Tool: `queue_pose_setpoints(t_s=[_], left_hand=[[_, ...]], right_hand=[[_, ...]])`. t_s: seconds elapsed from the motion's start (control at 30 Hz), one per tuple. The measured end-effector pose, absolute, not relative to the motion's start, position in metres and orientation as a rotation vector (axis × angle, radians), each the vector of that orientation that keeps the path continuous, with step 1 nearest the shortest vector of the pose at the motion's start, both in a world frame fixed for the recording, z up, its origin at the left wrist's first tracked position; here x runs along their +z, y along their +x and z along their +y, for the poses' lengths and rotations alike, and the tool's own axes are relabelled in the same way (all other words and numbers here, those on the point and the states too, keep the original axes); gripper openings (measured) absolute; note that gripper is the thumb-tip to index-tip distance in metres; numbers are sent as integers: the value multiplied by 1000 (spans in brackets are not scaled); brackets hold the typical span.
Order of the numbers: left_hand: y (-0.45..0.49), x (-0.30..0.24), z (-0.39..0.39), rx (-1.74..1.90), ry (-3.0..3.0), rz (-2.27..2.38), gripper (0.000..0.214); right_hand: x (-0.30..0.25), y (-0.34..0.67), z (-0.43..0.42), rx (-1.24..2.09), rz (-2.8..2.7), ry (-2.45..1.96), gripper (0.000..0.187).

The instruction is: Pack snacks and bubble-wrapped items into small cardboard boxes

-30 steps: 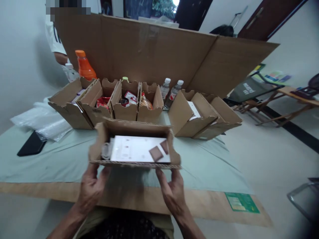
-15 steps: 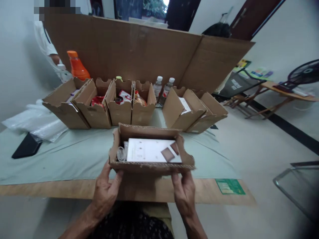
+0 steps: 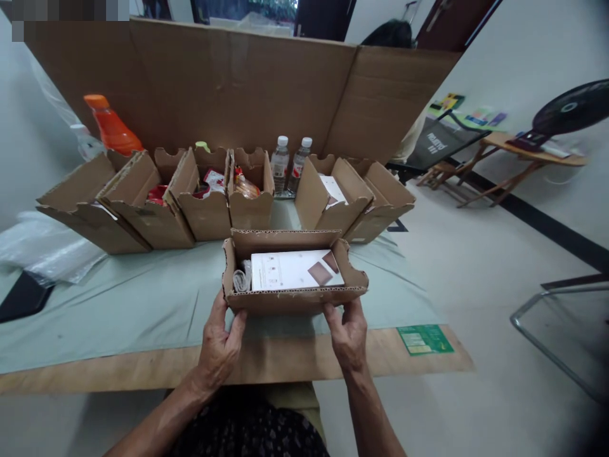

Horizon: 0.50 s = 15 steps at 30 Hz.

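Two-handed grip on an open cardboard box, white packet flat inside; long axis left to right, straight ahead of the body, low over the green-clothed worktop, contact unclear. Left hand closed on the near-left corner, right hand closed on the near-right, both equally near. Beyond, a row of filled boxes, two water bottles, an orange bottle, a tall cardboard screen

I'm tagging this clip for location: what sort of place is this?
Likely a makeshift indoor packing station: open cardboard boxes lined on a cloth-covered table, a tall cardboard screen behind, a small box held in front.
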<state>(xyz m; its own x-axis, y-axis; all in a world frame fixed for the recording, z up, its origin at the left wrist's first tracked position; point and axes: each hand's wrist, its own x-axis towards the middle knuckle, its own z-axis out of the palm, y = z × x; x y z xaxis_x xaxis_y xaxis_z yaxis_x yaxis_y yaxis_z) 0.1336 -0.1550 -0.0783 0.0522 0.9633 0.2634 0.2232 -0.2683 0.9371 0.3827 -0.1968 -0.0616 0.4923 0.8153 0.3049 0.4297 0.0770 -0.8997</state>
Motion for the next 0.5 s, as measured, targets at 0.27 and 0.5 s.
queue_pose_setpoints(t_s=[0.27,0.5], left_hand=[[141,-92,-178,1215,1658,1289,65],[143,-106,-193,1249,1807,1291,76]], right_hand=[[-58,396,-160,453,-1152,-1406,40],[-64,401,-130,473,-1154,-1309,48]])
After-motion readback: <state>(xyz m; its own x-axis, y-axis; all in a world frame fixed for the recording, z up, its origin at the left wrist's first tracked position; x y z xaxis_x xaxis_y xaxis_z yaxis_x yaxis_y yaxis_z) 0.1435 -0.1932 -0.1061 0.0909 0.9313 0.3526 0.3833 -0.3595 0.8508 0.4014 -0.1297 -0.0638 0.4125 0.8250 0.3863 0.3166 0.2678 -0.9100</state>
